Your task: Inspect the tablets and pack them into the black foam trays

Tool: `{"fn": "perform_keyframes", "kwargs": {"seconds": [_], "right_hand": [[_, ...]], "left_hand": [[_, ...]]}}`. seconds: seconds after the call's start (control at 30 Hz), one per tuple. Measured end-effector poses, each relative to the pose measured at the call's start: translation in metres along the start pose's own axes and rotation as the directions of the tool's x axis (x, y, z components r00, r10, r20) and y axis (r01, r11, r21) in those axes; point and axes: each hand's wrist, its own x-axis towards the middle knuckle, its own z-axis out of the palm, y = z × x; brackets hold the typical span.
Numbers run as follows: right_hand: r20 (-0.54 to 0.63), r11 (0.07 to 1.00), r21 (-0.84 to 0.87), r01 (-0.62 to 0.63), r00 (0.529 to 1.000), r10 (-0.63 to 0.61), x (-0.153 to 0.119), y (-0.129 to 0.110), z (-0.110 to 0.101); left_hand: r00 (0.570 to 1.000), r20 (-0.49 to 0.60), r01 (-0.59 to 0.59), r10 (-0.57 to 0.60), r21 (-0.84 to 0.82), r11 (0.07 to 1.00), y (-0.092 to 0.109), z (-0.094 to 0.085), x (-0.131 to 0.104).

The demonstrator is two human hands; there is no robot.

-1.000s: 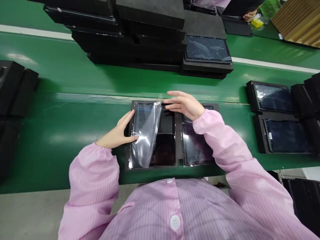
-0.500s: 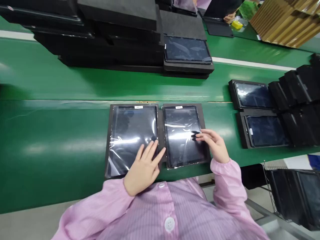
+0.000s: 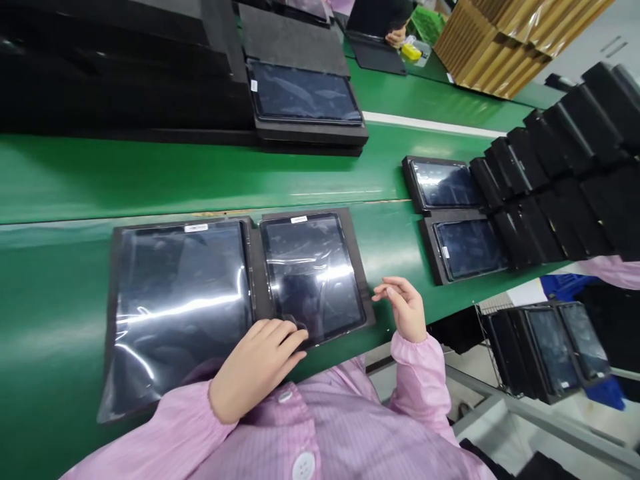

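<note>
Two black tablets in clear film lie side by side on dark foam trays in front of me, each with a white label at its far edge. My left hand (image 3: 260,367) has its fingers stretched out over the near inner corners of the left tablet (image 3: 185,287) and the right tablet (image 3: 315,273). Whether its fingertips touch the film is hard to tell. Just right of the right tablet's foam tray (image 3: 357,267), my right hand (image 3: 405,310) hovers with loosely bent fingers and nothing visible in them.
More tablets (image 3: 443,183) on foam trays lie to the right, beside dark stacked trays (image 3: 565,193). Another tablet (image 3: 305,97) tops a tray stack across the green table (image 3: 390,233). Brown cartons (image 3: 480,53) and another person's hand (image 3: 396,37) are at the back. A wire rack (image 3: 487,340) stands lower right.
My view has swung right, so the tablets appear further left. My right hand has moved off the right tablet to its right side. My left hand has shifted toward the right tablet's near corner.
</note>
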Motion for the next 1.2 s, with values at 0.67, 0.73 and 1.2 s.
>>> {"fn": "perform_keyframes", "kwargs": {"seconds": [0.67, 0.73, 1.2], "right_hand": [[0.025, 1.000, -0.013, -0.017, 1.000, 0.018, 0.001, 0.008, 0.006], [0.033, 0.999, -0.029, -0.018, 0.999, 0.019, 0.000, 0.012, 0.009], [0.218, 0.948, -0.261, 0.183, 0.968, -0.127, -0.005, -0.005, 0.032]], "left_hand": [[0.819, 0.023, 0.553, -0.573, -0.296, 0.779, -0.013, -0.031, -0.019], [0.835, 0.071, 0.539, -0.546, -0.309, 0.783, -0.019, -0.031, -0.031], [0.963, -0.009, 0.268, -0.269, -0.035, 0.963, -0.008, -0.008, -0.026]]}}
